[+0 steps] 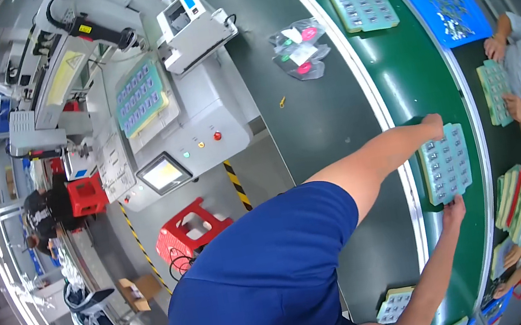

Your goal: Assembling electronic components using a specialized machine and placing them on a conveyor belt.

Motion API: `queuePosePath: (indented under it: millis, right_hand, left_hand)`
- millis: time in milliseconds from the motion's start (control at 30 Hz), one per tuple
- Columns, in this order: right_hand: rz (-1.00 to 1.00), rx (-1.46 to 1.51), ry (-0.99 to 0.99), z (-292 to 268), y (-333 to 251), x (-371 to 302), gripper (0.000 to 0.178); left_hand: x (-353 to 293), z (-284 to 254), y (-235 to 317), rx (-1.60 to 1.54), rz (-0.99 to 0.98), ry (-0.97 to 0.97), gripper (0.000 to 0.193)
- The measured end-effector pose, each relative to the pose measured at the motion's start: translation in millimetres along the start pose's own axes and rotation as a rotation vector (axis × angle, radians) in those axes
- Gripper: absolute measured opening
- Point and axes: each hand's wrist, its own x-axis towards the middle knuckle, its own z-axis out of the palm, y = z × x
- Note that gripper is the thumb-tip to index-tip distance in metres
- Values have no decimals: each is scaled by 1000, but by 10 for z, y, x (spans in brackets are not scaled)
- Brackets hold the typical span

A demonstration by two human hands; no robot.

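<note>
On the green conveyor belt (422,77) at the right lies a pale green tray (447,166) with rows of small metallic parts in its pockets. My left hand (432,125), at the end of a bare forearm and blue sleeve, closes on the tray's far left corner. The fingers of my right hand (453,209) hold its near edge. Both hands have the same tray between them, and it lies at or just above the belt; I cannot tell which. Part of each hand's fingers is hidden by the tray.
Farther along the belt sits another filled tray (363,3). Plastic bags (301,52) lie on the dark bench, and a tray (395,305) rests near my right forearm. A machine (197,114) stands left, a red stool (192,229) below. Co-workers handle trays (495,92) across the belt, beside a blue bin (445,8).
</note>
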Motion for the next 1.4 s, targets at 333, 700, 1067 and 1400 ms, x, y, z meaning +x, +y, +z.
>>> queuePosePath:
  millis: [333,700,1067,1400]
  right_hand:
    - [-161,-126,268,366,-140,-572,45]
    - [-241,-304,-343,1853,1641,-3202,26]
    - [-671,-638,-860,5110,177,-3313,39]
    - [-532,-686,-745,7347,-293,-3458,47]
  left_hand:
    - [-597,-327,-543,-285,356,431,10]
    - [-5060,-1254,-3099,-567,-280,300,22]
    - [-5290,-1672,-3355,-210,42,525,27]
    - [-6101,-2579,-3953,-412,-104,584,27]
